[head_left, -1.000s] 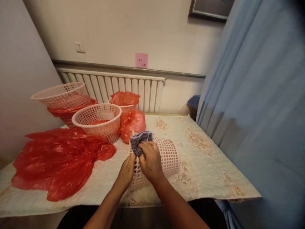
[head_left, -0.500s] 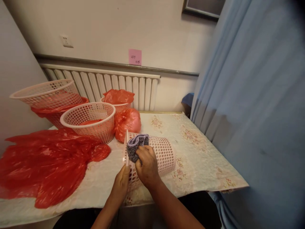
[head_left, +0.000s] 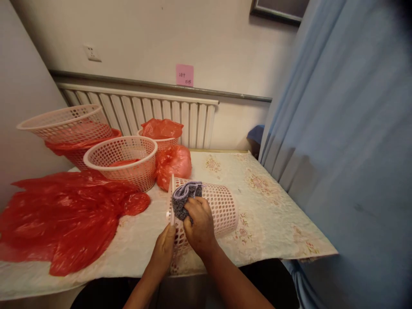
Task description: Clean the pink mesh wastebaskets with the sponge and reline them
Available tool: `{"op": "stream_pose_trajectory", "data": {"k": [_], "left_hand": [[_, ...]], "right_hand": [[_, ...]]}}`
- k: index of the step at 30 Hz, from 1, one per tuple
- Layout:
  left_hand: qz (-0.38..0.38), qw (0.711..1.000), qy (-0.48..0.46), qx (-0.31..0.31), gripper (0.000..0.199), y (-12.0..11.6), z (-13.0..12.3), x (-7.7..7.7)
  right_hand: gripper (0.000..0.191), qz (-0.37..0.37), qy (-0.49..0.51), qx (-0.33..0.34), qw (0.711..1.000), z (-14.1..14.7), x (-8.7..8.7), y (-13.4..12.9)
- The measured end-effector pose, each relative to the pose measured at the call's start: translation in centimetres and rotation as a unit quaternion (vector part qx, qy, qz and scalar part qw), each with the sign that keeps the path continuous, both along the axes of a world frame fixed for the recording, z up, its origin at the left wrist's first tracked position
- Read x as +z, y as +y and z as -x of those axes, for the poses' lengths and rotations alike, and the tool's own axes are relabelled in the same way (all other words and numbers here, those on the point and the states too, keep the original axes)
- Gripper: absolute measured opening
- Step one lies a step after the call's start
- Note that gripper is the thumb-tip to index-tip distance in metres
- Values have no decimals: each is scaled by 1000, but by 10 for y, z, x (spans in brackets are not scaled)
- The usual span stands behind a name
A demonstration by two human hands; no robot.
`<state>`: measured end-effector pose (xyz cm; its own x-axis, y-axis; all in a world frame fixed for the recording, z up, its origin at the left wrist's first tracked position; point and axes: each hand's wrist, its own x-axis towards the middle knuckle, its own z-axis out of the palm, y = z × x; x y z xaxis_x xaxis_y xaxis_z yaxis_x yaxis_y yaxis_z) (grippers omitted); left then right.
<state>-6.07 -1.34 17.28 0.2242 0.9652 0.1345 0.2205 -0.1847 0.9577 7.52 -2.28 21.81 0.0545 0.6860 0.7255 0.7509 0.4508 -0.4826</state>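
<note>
A pink perforated plastic basket [head_left: 222, 206] lies on its side near the table's front edge, its rim facing left and its base to the right. My left hand [head_left: 165, 245] is closed on the lower part of the rim. In my right hand [head_left: 200, 223] is a folded dark grey cloth [head_left: 183, 201] with a lilac border, pressed against the basket's side just behind the rim. The palm side of my right hand and part of the basket's wall under it are hidden.
A large red plastic bag [head_left: 64, 219] spreads over the table's left. Behind it stand a pink basket [head_left: 120, 169], stacked baskets [head_left: 71, 124] and a bulging red bag [head_left: 174, 165]. The flowered tablecloth [head_left: 264, 223] reaches a blue curtain [head_left: 337, 141] at right. A radiator [head_left: 196, 122] lines the wall.
Both hands, the cloth and the basket keep nearly the same places. The whole view has shifted slightly.
</note>
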Motion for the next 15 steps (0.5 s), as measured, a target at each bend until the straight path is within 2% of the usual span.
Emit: {"op": "stream_pose_trajectory", "data": {"k": [15], "left_hand": [[20,1000,-2,10,60,-5,5,-7]], "right_hand": [[47,5,-10,-5,1000,3,-4,-6]]}}
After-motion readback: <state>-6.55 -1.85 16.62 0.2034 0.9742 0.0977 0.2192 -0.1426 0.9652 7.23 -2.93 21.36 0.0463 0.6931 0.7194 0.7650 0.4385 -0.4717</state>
